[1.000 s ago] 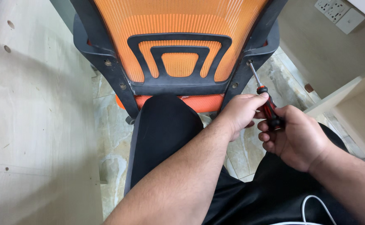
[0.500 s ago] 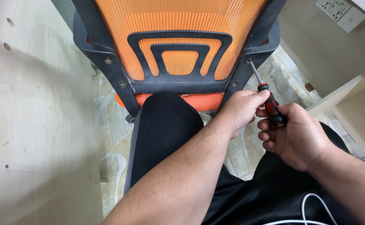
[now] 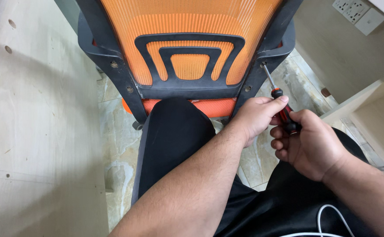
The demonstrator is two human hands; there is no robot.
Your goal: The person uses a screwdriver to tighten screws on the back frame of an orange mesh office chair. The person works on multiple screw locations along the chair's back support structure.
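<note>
Orange mesh fabric (image 3: 187,26) is framed in matt black plastic (image 3: 113,77); screwdriver (image 3: 278,98) shaft is bare metal, floor (image 3: 117,145) glossy marbled tile.

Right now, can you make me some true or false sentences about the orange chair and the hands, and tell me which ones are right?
1. Both hands hold one screwdriver. True.
2. The screwdriver's tip touches the wall sockets. False: it sits at a screw on the chair frame, on its right side.
3. The chair back is orange mesh in a black frame. True.
4. The left hand lies flat on the floor. False: it grips the screwdriver near the shaft.
5. The right hand wraps the red and black handle. True.
6. The floor is carpet. False: it is marbled tile.
</note>
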